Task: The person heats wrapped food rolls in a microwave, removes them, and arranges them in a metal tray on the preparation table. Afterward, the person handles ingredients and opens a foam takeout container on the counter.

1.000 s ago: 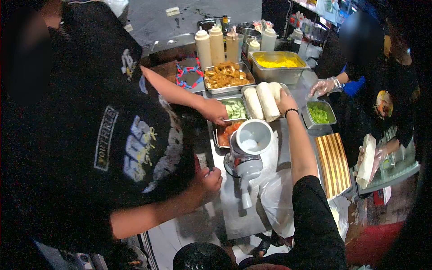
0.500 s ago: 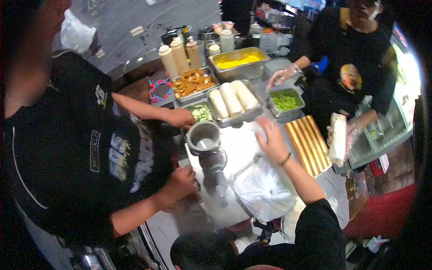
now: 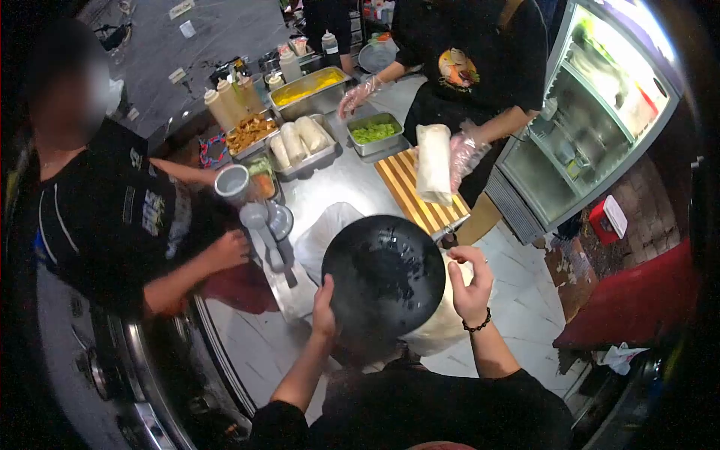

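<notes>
While the left hand (image 3: 325, 310) grips the rim of a round, shallow, smooth black dish (image 3: 382, 277) flecked with glossy patches, its thumb lies along the edge; the other fingers are hidden, their spread not discernible. The right hand (image 3: 469, 291), thumb and curved fingers parted, stands just beside the dish's opposite rim. Beyond the dish are a crumpled, translucent plastic bag (image 3: 328, 223) and a striped wooden board (image 3: 406, 187).
</notes>
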Demonstrator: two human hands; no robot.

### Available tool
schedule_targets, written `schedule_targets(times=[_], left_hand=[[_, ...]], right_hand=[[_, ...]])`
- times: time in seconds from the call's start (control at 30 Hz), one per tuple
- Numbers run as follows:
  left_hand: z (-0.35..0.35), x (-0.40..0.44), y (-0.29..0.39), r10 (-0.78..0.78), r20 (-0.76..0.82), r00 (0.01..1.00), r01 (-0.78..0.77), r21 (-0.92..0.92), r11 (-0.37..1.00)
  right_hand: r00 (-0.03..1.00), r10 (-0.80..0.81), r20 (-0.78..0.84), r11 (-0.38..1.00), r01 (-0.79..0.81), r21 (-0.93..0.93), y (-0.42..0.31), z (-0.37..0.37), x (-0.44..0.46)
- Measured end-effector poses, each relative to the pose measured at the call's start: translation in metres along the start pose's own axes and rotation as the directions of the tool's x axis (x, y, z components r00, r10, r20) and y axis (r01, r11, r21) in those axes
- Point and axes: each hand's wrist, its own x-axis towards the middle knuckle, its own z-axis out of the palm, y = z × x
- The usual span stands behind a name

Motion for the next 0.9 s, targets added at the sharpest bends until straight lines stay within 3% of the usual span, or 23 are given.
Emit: schedule_targets(times=[0.13,0.23,0.33,0.43,0.5,0.53,0.77,0.9], left_hand=[[0.027,0.003,-0.051,0.067,0.014,0.998,-0.067,-0.048,0.997],[0.042,-0.011,-0.068,0.131,-0.013,0.991,-0.131,0.012,0.991],[0.059,-0.018,-0.071,0.18,0.004,0.984,-0.18,0.031,0.983],[0.06,-0.009,-0.085,0.061,-0.071,0.996,-0.067,-0.096,0.993],[0.071,-0.016,-0.092,0.193,0.046,0.98,-0.186,-0.127,0.974],[0.076,-0.024,-0.095,0.193,0.024,0.981,-0.188,-0.137,0.973],[0.058,-0.035,-0.129,0.212,0.067,0.975,-0.21,-0.035,0.977],[0.05,-0.043,-0.145,0.133,0.014,0.991,-0.132,-0.044,0.99]], right_hand=[[0.982,0.177,-0.06,0.977,-0.168,0.13,0.01,-0.048,-0.031],[0.973,0.229,0.006,0.97,-0.229,0.085,0.015,-0.076,-0.053],[0.977,0.194,0.089,0.978,-0.2,0.062,0.022,-0.096,-0.066],[0.978,0.151,0.143,0.987,-0.156,0.026,0.02,-0.11,-0.065],[0.98,0.097,0.171,0.995,-0.098,0.003,0.01,-0.117,-0.064],[0.984,0.072,0.163,0.997,-0.073,0.0,0.01,-0.119,-0.065],[0.973,0.157,0.168,0.978,-0.177,0.108,-0.006,-0.112,-0.083],[0.933,0.237,0.27,0.968,-0.251,0.018,-0.005,-0.096,-0.108]])
